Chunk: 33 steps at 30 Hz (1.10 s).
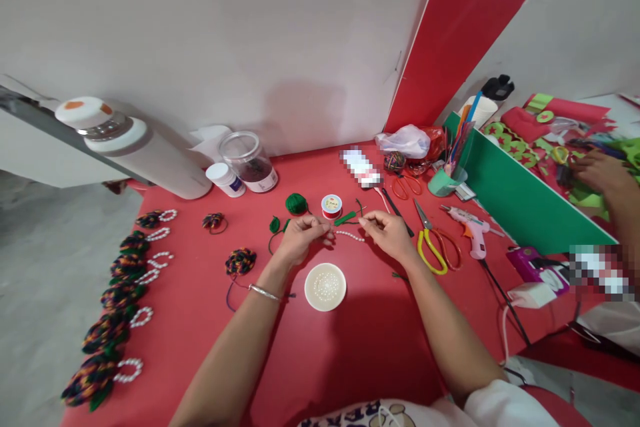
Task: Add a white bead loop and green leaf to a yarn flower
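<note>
A short string of white pearl beads (350,235) stretches between my two hands. My left hand (303,238) is closed in a pinch at its left end. My right hand (387,233) is also pinched, its fingertips just above the string's right end; what they grip is too fine to make out. Below them stands a pale bowl (310,299) with loose pearl beads (327,285) in it. Just beyond my hands are a spool (331,206), a green yarn ball (297,204) and a small green strip (345,219).
Several dark multicoloured yarn pieces with bead loops (120,295) line the left edge. A yarn flower (241,261) lies left of my hand. Yellow-handled scissors (431,250) and a pink glue gun (477,237) lie right. Another person's hand (603,170) reaches into the green-sided box (530,187).
</note>
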Each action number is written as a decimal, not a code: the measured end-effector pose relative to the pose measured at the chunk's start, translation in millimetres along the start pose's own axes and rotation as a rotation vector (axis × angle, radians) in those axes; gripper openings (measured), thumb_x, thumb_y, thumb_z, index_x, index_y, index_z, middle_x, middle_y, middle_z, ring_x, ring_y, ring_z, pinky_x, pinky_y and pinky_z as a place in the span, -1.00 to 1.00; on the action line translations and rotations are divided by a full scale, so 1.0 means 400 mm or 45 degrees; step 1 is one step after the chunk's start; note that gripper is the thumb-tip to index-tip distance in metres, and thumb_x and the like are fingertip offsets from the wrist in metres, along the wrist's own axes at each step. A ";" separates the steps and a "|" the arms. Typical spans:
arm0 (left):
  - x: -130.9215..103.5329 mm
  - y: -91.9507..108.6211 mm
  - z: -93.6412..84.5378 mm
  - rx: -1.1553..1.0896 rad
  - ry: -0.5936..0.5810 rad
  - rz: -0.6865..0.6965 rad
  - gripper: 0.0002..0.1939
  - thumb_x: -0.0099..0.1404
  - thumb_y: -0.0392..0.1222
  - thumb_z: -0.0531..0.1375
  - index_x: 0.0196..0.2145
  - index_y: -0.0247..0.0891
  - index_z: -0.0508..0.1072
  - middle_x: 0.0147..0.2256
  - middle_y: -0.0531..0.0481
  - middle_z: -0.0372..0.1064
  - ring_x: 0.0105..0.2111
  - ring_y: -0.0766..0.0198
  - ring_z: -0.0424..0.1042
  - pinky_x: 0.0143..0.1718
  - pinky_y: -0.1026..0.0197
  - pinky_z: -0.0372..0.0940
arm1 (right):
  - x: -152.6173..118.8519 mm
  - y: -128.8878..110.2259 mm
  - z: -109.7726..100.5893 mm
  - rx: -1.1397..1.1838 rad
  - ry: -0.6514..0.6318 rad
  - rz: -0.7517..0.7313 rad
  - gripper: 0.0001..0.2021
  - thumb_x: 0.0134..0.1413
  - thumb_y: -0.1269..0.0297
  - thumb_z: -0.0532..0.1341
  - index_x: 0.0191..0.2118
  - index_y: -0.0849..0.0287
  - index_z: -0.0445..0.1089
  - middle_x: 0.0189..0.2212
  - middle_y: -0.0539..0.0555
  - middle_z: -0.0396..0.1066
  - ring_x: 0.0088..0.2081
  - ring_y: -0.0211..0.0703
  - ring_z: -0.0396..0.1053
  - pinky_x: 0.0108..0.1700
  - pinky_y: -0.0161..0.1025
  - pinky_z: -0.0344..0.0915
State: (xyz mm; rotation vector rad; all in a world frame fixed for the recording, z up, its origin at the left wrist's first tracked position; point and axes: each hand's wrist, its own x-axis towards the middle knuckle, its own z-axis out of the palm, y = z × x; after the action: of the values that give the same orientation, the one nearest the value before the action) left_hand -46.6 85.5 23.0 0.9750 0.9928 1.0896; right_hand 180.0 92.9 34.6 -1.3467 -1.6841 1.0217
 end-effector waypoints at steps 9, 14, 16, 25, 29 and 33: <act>-0.023 0.005 -0.010 1.628 -0.083 0.468 -0.83 0.24 -0.27 0.15 -0.32 -0.29 0.55 -0.28 -0.15 0.47 -0.34 0.20 0.43 -0.38 0.21 0.20 | -0.012 0.054 -0.021 0.046 0.187 0.099 -0.67 0.19 -0.04 0.20 -0.33 0.16 0.45 -0.69 -0.10 0.22 -0.61 -0.25 0.24 -0.49 -0.32 0.18; -0.027 0.018 0.006 1.837 -0.037 0.364 -0.76 0.29 -0.19 0.13 -0.41 -0.26 0.58 -0.41 -0.13 0.50 -0.38 0.16 0.42 -0.42 0.19 0.09 | -0.015 0.045 -0.021 0.267 0.179 0.190 -0.67 0.18 -0.06 0.21 -0.26 0.15 0.43 -0.62 -0.07 0.33 -0.61 -0.25 0.28 -0.54 -0.33 0.21; -0.021 0.017 0.008 1.620 0.053 0.263 -0.76 0.28 -0.14 0.15 -0.42 -0.25 0.58 -0.43 -0.08 0.49 -0.43 0.21 0.39 -0.43 0.21 0.08 | -0.018 0.032 -0.021 0.259 0.128 0.066 -0.71 0.18 0.00 0.24 -0.28 0.14 0.48 -0.45 0.04 0.46 -0.42 -0.19 0.42 -0.42 -0.31 0.31; 0.000 0.041 0.008 0.200 0.024 -0.284 -0.62 0.09 0.11 0.37 -0.41 -0.31 0.50 -0.67 0.16 0.15 -0.70 0.49 -0.01 -0.66 0.33 -0.15 | -0.006 -0.091 0.002 0.233 -0.266 -0.142 -0.86 0.18 0.22 0.28 -0.26 0.12 0.58 -0.37 0.02 0.56 -0.33 -0.20 0.47 -0.24 -0.26 0.34; -0.005 0.069 0.020 0.047 -0.047 -0.331 -0.58 0.01 0.10 0.42 -0.44 -0.32 0.45 -0.59 0.12 0.26 -0.72 0.55 0.01 -0.72 0.37 -0.21 | 0.010 -0.112 0.025 0.264 -0.301 -0.160 -0.86 0.17 0.20 0.29 -0.25 0.10 0.57 -0.36 0.02 0.57 -0.34 -0.19 0.47 -0.25 -0.25 0.36; -0.015 0.093 0.029 -0.009 -0.088 -0.334 -0.61 0.01 0.05 0.43 -0.41 -0.33 0.49 -0.71 0.22 0.09 -0.76 0.56 -0.07 -0.73 0.39 -0.25 | 0.024 -0.111 0.049 0.184 -0.136 -0.328 -0.91 0.08 0.22 0.36 -0.34 0.08 0.59 -0.30 0.06 0.48 -0.27 -0.19 0.41 -0.23 -0.24 0.35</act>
State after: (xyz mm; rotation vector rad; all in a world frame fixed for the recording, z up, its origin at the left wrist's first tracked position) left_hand -45.0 85.0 62.3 0.8442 1.0271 0.8354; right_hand 143.0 93.9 67.6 -0.9691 -1.7715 1.0556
